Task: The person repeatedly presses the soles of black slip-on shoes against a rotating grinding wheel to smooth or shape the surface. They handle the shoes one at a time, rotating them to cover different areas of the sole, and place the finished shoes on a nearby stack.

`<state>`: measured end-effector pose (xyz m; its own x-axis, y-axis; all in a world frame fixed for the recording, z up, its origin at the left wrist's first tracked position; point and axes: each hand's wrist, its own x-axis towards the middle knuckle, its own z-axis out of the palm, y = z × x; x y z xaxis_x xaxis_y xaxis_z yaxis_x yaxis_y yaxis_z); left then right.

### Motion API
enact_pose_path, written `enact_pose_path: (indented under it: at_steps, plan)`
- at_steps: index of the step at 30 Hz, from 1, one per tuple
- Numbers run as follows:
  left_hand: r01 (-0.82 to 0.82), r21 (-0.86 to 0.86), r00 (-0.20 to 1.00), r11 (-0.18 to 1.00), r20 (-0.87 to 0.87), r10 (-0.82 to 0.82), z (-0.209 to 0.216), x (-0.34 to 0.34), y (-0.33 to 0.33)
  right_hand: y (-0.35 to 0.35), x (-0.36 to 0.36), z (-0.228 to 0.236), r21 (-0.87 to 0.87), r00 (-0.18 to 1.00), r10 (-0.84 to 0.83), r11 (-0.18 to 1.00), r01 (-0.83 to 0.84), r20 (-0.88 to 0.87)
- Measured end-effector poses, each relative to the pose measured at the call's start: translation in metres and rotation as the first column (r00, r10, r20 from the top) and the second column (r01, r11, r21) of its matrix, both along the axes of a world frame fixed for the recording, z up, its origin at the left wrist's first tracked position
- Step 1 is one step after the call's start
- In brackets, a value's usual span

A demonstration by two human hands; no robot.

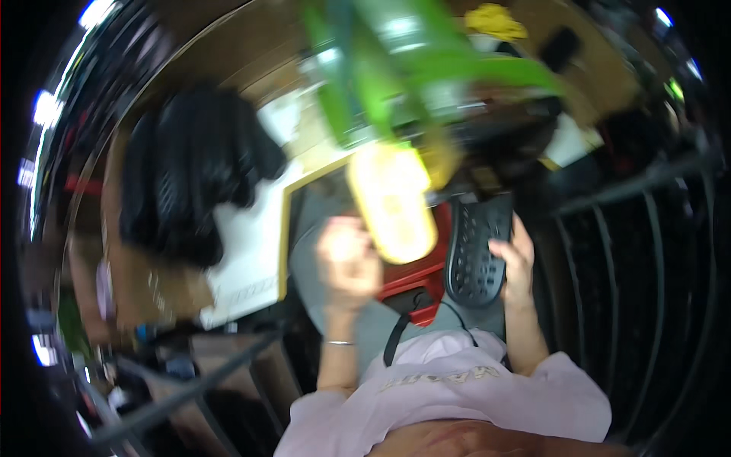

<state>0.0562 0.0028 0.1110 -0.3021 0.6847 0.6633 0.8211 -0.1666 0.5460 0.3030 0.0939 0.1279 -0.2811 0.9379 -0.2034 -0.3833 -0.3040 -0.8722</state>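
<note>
A black, perforated sole-shaped piece (476,251) is gripped along its right edge by my right hand (518,259), the thumb lying over its face. My left hand (349,257) is blurred by motion, its fingers curled in. Just beside it, a bright yellow sole-shaped piece (394,204) slants under strong light. The hand's outline meets the yellow edge, but the blur hides whether it grips that piece. What the curled fingers hold, if anything, cannot be made out.
Black sole-like pieces (194,164) are stacked at the left by a white, yellow-edged board (255,251). A blurred green machine-like structure (419,57) stands ahead. Something red (411,286) sits near my lap. Metal rails (640,190) flank me, and yellow cloth (495,21) lies far off.
</note>
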Motion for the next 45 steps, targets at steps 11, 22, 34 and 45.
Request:
enact_pose_path:
  at_steps: [11, 22, 34, 45]
  plan:
    - [-0.57, -0.199, 0.798, 0.797, -0.365, 0.48, -0.03, -0.206, 0.041, 0.354, 0.05, -0.023, 0.277, 0.738, -0.315, 0.944, 0.179, 0.597]
    - [-0.475, 0.205, 0.53, 0.856, 0.843, 0.093, 0.02, -0.063, -0.117, 0.383, 0.066, -0.083, 0.491, 0.359, -0.405, 0.85, -0.191, 0.841]
    - [0.125, 0.044, 0.774, 0.991, 0.62, -0.125, -0.028, -0.013, -0.108, 0.069, -0.008, -0.098, 0.122, 0.961, 0.261, 0.955, -0.271, 0.086]
    - [0.036, 0.089, 0.973, 0.995, 0.224, -0.056, 0.01, 0.012, 0.018, 0.088, -0.014, -0.042, 0.481, 0.97, -0.21, 0.842, 0.245, -0.126]
